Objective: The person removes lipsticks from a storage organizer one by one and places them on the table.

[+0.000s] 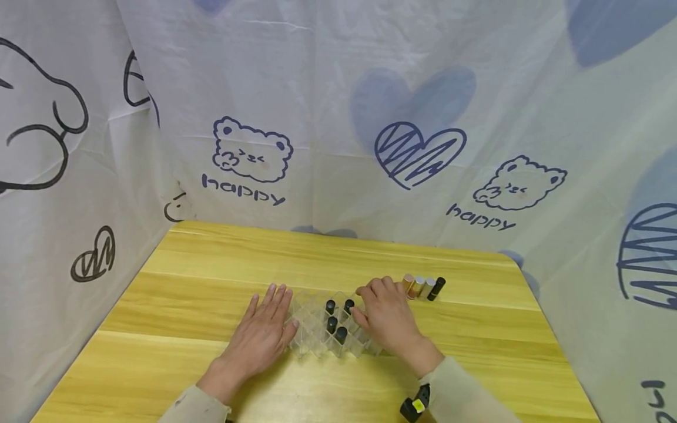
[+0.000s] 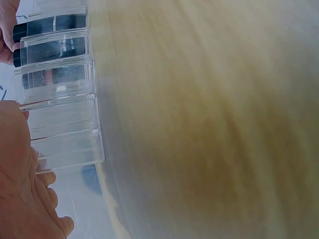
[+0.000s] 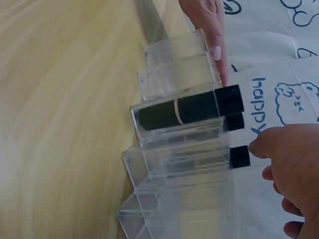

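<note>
A clear lipstick organizer [image 1: 317, 346] with diamond-shaped compartments stands on the table. Several black-capped lipstick tubes [image 1: 341, 335] stand upright in its middle compartments; one tube [image 3: 197, 109] shows through the clear wall in the right wrist view. My left hand [image 1: 264, 335] lies along the organizer's left end, fingers straight and thumb at its edge. Over the right part is my right hand [image 1: 388, 314], its fingers loosely bent with nothing visible between them. The right thumb tip is right at a black cap [image 3: 239, 157]. The right hand hides some compartments.
Beyond the right hand, a short row of lipstick tubes [image 1: 418, 286] lies on the wooden table [image 1: 476, 341], in rose, gold, silver and black. A printed white cloth [image 1: 328, 117] hangs behind the table and along its sides. A black watch [image 1: 415, 405] is at the right sleeve.
</note>
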Available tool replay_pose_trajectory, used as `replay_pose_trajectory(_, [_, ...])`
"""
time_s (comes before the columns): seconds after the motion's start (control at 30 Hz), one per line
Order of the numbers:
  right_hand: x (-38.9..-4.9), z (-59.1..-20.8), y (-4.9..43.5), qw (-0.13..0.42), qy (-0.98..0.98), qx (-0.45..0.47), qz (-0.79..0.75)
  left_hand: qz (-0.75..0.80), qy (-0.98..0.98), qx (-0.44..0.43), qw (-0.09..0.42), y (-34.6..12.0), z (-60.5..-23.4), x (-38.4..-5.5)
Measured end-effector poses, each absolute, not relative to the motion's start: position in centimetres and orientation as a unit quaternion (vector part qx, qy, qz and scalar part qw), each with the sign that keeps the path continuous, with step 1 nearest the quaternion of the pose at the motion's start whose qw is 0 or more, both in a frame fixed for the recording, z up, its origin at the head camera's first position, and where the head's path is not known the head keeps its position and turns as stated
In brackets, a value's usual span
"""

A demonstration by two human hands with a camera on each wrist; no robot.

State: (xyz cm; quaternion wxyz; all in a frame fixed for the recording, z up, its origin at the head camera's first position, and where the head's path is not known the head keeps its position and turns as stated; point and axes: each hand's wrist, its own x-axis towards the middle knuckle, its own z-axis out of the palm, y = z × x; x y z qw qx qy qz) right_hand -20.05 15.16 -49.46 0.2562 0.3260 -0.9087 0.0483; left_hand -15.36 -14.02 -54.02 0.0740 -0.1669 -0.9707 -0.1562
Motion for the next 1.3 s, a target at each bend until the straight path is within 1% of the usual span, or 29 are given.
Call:
replay_pose_trajectory(0.17, [-20.0, -49.9, 14.5, 0.238, -0.914, 0.325, 0.049, -0.149, -0.972, -0.165, 0.069, -14.1, -53.9, -15.3])
replay_pose_trajectory(0.4, [-20.3, -50.3, 14.2, 0.251, -0.910, 0.330, 0.032, -0.140, -0.973, -0.168, 0.074, -14.0, -53.9, -15.4])
replay_pose_trajectory(0.7, [-20.3, -50.4, 14.0, 0.216, -0.918, 0.331, 0.036, -0.124, -0.974, -0.171, 0.083, -14.0, -53.9, -15.4])
replay_pose_trajectory(1.03, [-20.2, -50.6, 13.9, 0.229, -0.920, 0.315, 0.029, -0.125, -0.974, -0.169, 0.078, -14.0, -53.8, -15.4])
replay_pose_trajectory(1.3, [-20.3, -50.7, 13.8, 0.218, -0.922, 0.316, 0.040, -0.130, -0.974, -0.168, 0.080, -13.9, -53.8, -15.4])
